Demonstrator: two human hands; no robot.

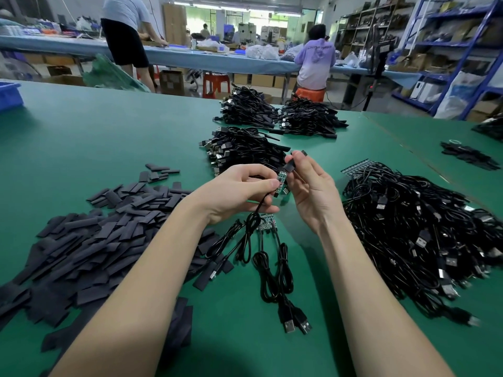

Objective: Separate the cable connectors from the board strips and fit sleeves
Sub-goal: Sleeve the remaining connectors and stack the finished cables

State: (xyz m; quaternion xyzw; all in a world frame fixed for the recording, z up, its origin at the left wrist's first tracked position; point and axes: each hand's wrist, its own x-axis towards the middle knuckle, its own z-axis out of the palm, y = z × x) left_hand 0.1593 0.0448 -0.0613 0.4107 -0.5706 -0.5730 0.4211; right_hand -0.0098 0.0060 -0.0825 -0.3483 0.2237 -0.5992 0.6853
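Left hand (239, 190) pinches small board (363, 180) steady; right hand (309, 186) pinches sleeve (289, 166) over board tip (aligned for sliding on).

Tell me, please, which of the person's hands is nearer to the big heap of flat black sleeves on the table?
Left. The left hand is raised just right of the heap of sleeves, its forearm passing over the heap's edge. The right hand is farther right, beyond the small circuit board both hands hold.

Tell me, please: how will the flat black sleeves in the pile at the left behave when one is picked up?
The black sleeves look thin and flattened, so probably very light and bendable. Lying loosely overlapped, neighbours may slide or lift along. Being flat, they should not roll.
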